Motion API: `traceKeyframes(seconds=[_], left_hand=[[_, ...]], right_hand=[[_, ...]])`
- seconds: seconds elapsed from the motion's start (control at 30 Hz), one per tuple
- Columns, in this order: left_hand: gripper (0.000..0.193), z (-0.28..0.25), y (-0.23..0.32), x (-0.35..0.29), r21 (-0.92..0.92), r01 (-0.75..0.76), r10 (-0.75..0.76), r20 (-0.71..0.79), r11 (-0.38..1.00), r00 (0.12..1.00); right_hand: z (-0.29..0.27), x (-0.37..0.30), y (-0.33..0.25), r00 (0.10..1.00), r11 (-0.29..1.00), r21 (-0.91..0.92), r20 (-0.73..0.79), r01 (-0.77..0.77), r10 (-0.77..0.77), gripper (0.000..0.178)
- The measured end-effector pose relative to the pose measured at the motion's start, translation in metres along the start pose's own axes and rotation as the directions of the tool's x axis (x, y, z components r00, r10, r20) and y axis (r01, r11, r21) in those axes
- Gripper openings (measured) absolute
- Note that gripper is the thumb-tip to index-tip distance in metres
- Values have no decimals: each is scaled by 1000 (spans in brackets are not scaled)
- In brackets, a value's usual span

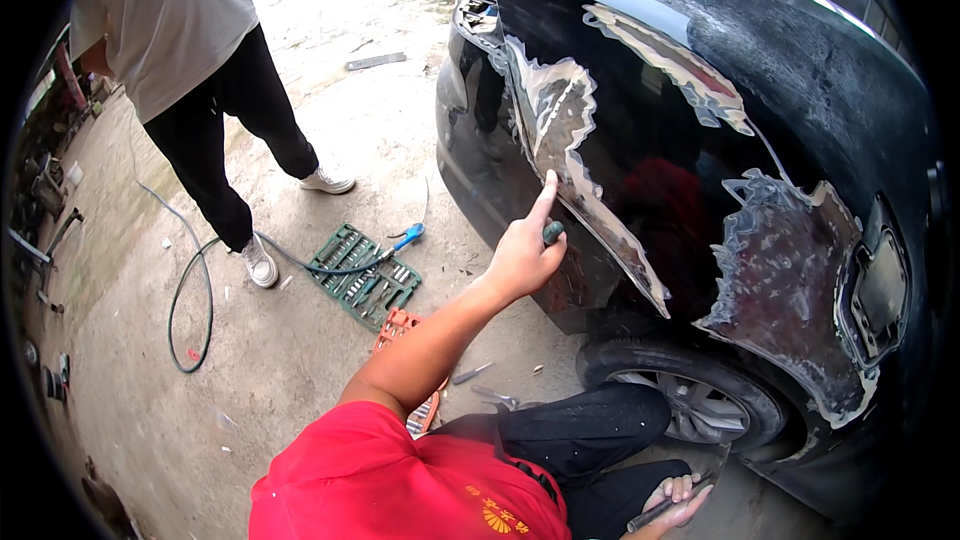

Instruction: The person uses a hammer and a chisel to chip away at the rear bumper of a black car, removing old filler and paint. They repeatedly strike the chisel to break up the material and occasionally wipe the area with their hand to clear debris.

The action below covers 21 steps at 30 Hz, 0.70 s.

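My left hand (522, 255) reaches up to the dark car panel (660, 200), index finger stretched out with its tip on the edge of a bare, sanded patch (560, 115). The other fingers curl round a small dark green object (552, 232), of which only a rounded end shows. Low on the right, in front of my bent knees, my right hand (682, 502) grips a dark-handled tool (655, 512). Its thin end points up toward the wheel (690, 405); its exact kind is unclear. A larger sanded patch (785, 270) surrounds the fuel filler opening (880, 290).
Another person (215, 90) stands at the left. On the concrete lie a green socket-set case (345, 255), an orange tool tray (397, 325), a blue-ended air gun (410, 235) with its looped hose (172, 305), a small screwdriver (472, 373) and a flat metal bar (375, 61).
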<state>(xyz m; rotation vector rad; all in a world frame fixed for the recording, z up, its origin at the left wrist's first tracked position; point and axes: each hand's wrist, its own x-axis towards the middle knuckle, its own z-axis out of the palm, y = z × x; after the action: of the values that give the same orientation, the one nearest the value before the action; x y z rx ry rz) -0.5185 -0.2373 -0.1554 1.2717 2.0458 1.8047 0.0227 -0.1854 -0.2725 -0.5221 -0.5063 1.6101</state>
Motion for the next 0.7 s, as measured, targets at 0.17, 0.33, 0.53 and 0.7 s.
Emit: traceKeyframes(seconds=[0.17,0.33,0.53,0.7], left_hand=[[90,-4,-15,10,-6,3,-3,4,1000,1000],[84,-28,-13,40,35,-50,54,-106,998,993],[82,-29,-10,41,2,-35,35,-99,999,994],[86,-9,-9,17,31,-59,61,-78,998,995]], right_hand=[[-1,-8,-6,1000,999,-32,-23,0,-1,37],[1,-9,-6,999,999,-31,-43,8,-9,37],[-1,-7,-5,1000,1000,17,9,3,-3,40],[-5,-8,-5,999,997,63,-5,-45,45,42]])
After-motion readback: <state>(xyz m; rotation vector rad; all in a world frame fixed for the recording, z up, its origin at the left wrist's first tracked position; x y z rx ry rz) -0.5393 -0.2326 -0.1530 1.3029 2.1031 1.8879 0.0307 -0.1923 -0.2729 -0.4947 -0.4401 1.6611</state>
